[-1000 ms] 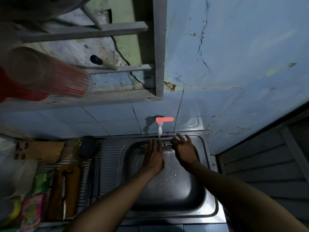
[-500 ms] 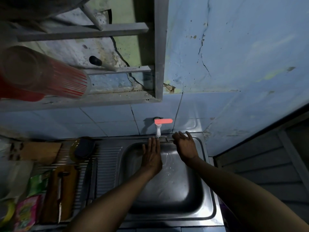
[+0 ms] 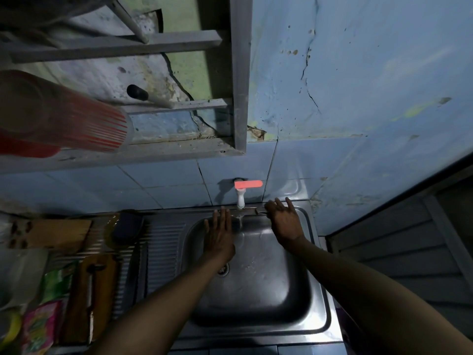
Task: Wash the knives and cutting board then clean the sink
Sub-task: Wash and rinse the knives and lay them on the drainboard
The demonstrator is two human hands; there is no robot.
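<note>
Cracked blue wall (image 3: 358, 85) fills the upper frame; below it a steel sink (image 3: 317, 290) at centre; a cutting board (image 3: 102, 290) with a knife (image 3: 90, 298) lies lower left on the drainboard; left hand (image 3: 220, 237), fingers straight, under the tap (image 3: 240, 193); right hand (image 3: 285, 222), fingers relaxed, at the sink's far rim.

Water is seen running from a white tap (image 3: 240, 198) into a steel sink (image 3: 258, 285). The left hand (image 3: 218, 235) is held flat beside the stream; the right hand (image 3: 284, 222) is spread at the far rim.
</note>
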